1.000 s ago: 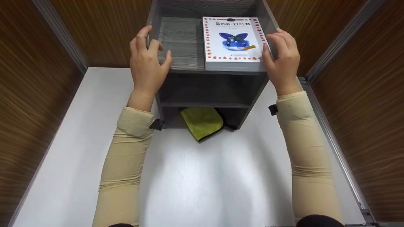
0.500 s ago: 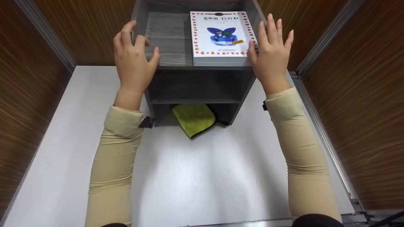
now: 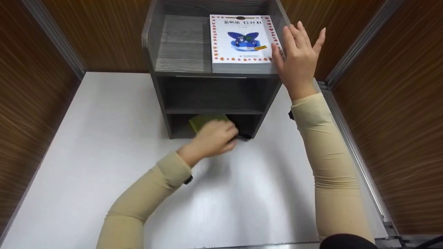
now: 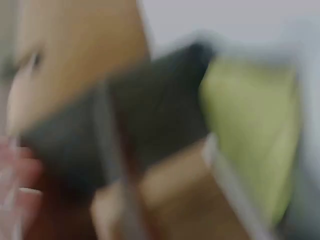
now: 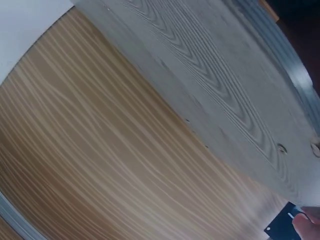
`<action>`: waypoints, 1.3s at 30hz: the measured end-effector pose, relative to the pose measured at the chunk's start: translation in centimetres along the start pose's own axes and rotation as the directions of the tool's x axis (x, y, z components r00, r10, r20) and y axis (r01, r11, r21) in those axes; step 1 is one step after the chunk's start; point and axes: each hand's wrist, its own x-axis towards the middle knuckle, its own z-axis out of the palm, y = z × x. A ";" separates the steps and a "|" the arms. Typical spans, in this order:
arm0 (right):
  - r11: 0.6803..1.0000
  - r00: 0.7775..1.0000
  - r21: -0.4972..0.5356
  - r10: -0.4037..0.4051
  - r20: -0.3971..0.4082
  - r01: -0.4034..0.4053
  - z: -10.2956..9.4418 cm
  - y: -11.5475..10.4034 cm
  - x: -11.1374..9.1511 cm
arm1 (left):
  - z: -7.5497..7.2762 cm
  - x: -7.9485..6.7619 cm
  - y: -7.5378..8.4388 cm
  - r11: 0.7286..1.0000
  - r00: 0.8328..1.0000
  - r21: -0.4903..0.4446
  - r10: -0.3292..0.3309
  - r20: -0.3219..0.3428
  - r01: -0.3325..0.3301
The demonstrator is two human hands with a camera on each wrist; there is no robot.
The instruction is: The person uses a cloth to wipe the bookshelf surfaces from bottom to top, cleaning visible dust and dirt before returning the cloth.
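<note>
My left hand (image 3: 216,138), blurred by motion, is over the yellow-green cloth (image 3: 199,121) with its dark edging, at the bottom compartment of the grey shelf unit (image 3: 160,103). It hides much of the cloth. In the left wrist view the cloth (image 4: 252,120) shows to the right, apart from the blurred fingers (image 4: 27,195) at the left edge. At the unit's upper right side my right hand (image 3: 299,64) rests, its fingers spread and fairly straight. Beside its thumb lies a thick white book (image 3: 221,52) with a blue butterfly on the cover.
The unit stands on a white surface (image 3: 114,138) between brown wood-grain walls (image 3: 391,131). Its middle compartment (image 3: 214,93) is dark inside. A metal rail (image 3: 360,159) runs along the right wall. In the right wrist view the unit's grey side panel (image 5: 215,85) crosses diagonally.
My left hand has left the unit's upper left side and moved down and right to the cloth. My right hand first straightened its fingers, then stayed at the right side panel.
</note>
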 end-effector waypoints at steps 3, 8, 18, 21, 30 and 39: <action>1.000 0.999 0.011 0.006 -0.034 -0.005 0.4 0.4 0.1 | 4.5 -0.1 0.7 0.959 0.860 -0.023 -0.244 0.449 0.284; 0.999 0.998 0.038 -0.016 -0.054 0.018 1.0 0.5 -0.1 | 9.3 0.1 -0.4 0.792 0.653 0.079 -0.551 0.520 0.605; 0.996 0.996 0.077 0.048 -0.072 -0.043 1.6 -0.2 -0.5 | 12.4 -2.0 -2.4 0.765 0.623 0.253 -0.634 0.457 0.593; 0.995 0.994 0.088 0.062 -0.093 -0.054 1.5 0.0 -0.4 | 12.1 -1.2 -2.0 0.715 0.641 0.095 -0.670 0.376 0.692; 0.988 0.990 0.129 0.096 -0.105 -0.082 1.7 0.5 -0.7 | 13.5 2.6 0.3 -0.125 0.402 -0.828 -0.828 0.391 0.547; 0.987 0.987 0.140 0.103 -0.127 -0.085 1.6 0.3 -0.5 | 14.2 7.4 3.0 -0.224 0.549 -0.839 -0.667 0.503 0.495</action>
